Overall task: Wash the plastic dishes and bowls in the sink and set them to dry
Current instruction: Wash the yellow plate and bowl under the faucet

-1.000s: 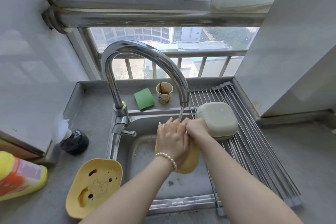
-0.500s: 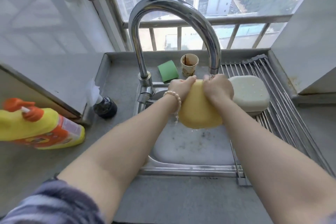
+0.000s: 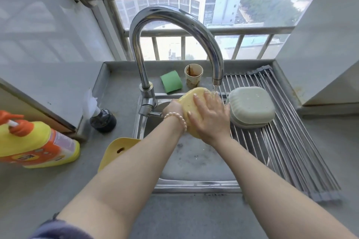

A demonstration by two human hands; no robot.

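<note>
Over the steel sink (image 3: 194,182) I hold a yellow plastic bowl (image 3: 191,96) on its side under the running tap (image 3: 217,81). My left hand (image 3: 172,109) grips its left rim, the fingers hidden behind it. My right hand (image 3: 210,117) lies flat on the bowl's outer surface with the fingers spread. A pale green bowl (image 3: 251,105) rests upside down on the roll-up drying rack (image 3: 287,151) at the right. A yellow dish with holes (image 3: 116,150) lies on the counter left of the sink, partly behind my left forearm.
A green sponge (image 3: 171,83) and a stained paper cup (image 3: 193,75) sit behind the sink. A yellow and orange detergent bottle (image 3: 37,143) lies at the far left, a dark dispenser (image 3: 103,120) near it. Walls close in on both sides.
The bowl has turned and shifted left under the tap. My right hand moved from gripping the top rim to lying flat across the bowl's outside. The camera view also shifted.
</note>
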